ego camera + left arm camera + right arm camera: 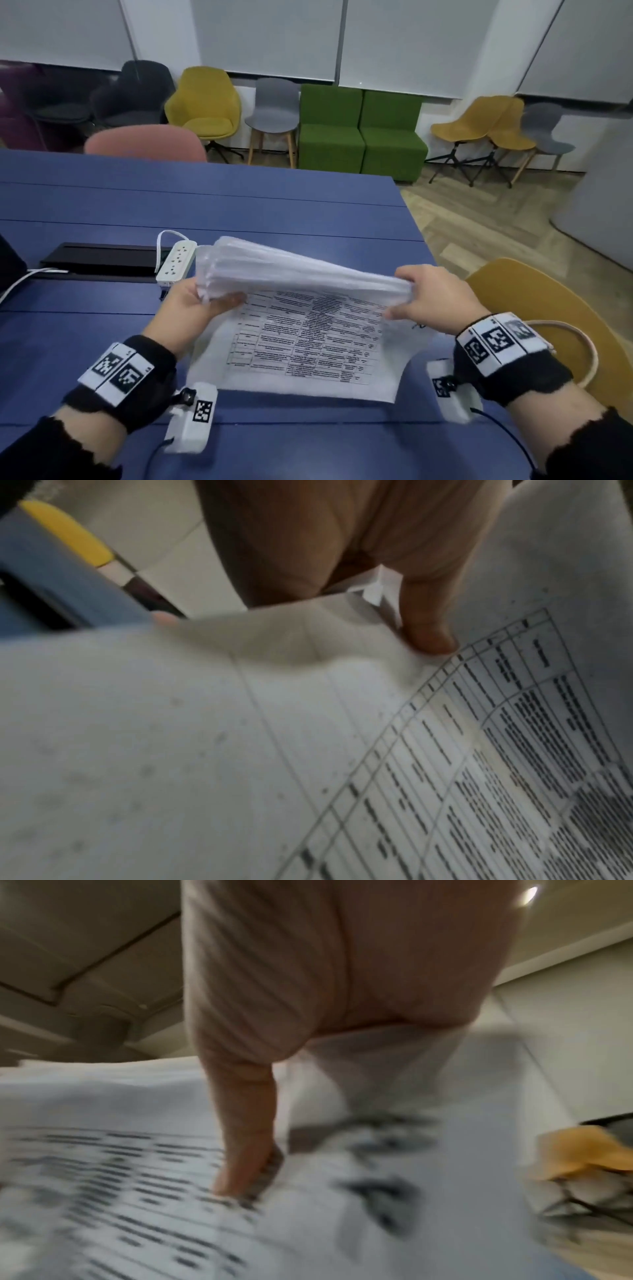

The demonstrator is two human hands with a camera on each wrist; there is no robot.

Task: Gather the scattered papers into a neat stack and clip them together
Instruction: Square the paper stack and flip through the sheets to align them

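Observation:
A stack of white printed papers (pixel 301 329) is held above the blue table (pixel 239 212), its near edge resting on the tabletop and its far edge raised and fanned. My left hand (pixel 195 301) grips the stack's left side, thumb (pixel 428 631) on the printed top sheet (pixel 445 750). My right hand (pixel 428 298) grips the right side, thumb (pixel 243 1150) pressing on the printed page (pixel 137 1191). A dark clip-like object (pixel 165 295) peeks out on the table just left of my left hand, mostly hidden.
A white power strip (pixel 176 260) and a black cable tray (pixel 102 260) lie behind the papers at left. A yellow chair (pixel 548 318) stands at the table's right edge. More chairs and green seats (pixel 359 137) line the far wall.

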